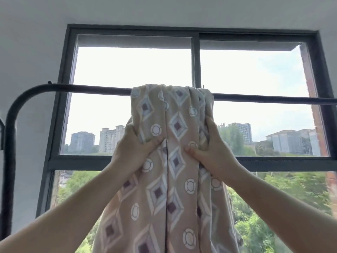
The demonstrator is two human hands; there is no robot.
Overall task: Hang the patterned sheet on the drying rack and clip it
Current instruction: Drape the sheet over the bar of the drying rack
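A: What do we have, biggest first?
B: The window (196, 61). Its dark frame takes up most of the wall ahead of us, and we see trees (255, 225) and tower blocks (109, 138) beyond the glass.
A: Rack?
B: We see the drying rack (82, 88) as a dark top bar running across the window. It curves down into an upright at our left.
A: Where's the task item?
B: The patterned sheet (169, 179) is draped over that bar near mid-span, bunched into narrow folds. The near side hangs toward us and runs out of the bottom of the view. A vertical edge runs down its middle.
A: Hands?
B: We have both up, below the bar and not touching it. The left hand (133, 150) is on the left side of the hanging bundle and the right hand (211, 148) is on the right side, at about the same height.
A: Grip state?
B: Both are clenched on the cloth. On each hand the thumb presses into the front face. The fingers (209, 123) wrap round the sides and we mostly lose them behind the folds.
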